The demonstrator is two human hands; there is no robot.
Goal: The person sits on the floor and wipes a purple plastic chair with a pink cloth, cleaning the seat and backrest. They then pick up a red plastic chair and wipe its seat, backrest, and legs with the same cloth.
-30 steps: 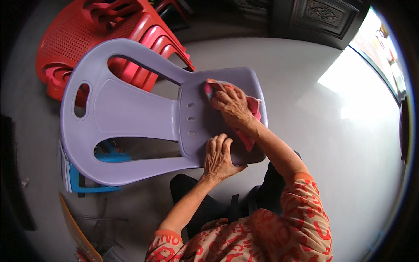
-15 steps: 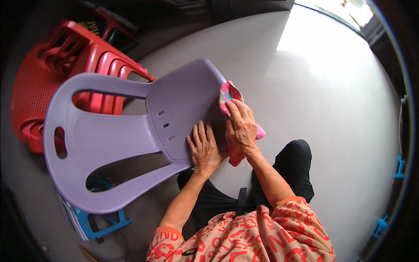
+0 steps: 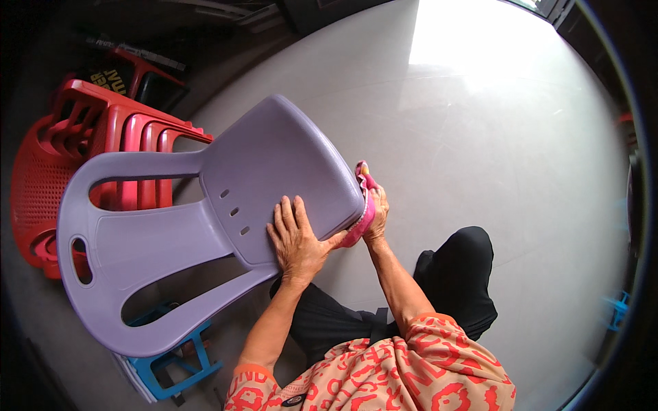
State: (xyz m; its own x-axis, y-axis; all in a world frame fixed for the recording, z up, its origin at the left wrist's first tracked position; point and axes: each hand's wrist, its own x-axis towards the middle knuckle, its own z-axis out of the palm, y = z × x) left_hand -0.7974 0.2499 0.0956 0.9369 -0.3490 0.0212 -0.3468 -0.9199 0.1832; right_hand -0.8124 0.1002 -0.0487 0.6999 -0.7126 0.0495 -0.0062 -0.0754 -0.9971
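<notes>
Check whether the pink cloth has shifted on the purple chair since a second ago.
Yes. The pink cloth has gone from the top of the seat, past the slots, to the front edge of the purple chair, under the right hand.

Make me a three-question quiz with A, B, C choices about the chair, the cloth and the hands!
1. Where is the pink cloth? A front edge of the purple chair's seat B on the floor C on the red chairs
2. What colour is the stool under the chair? A green B blue C yellow
3. How is the left hand? A fist B lifted away C flat on the seat

A: the right hand presses it there. B: blue legs show. C: fingers spread on the seat.
</notes>
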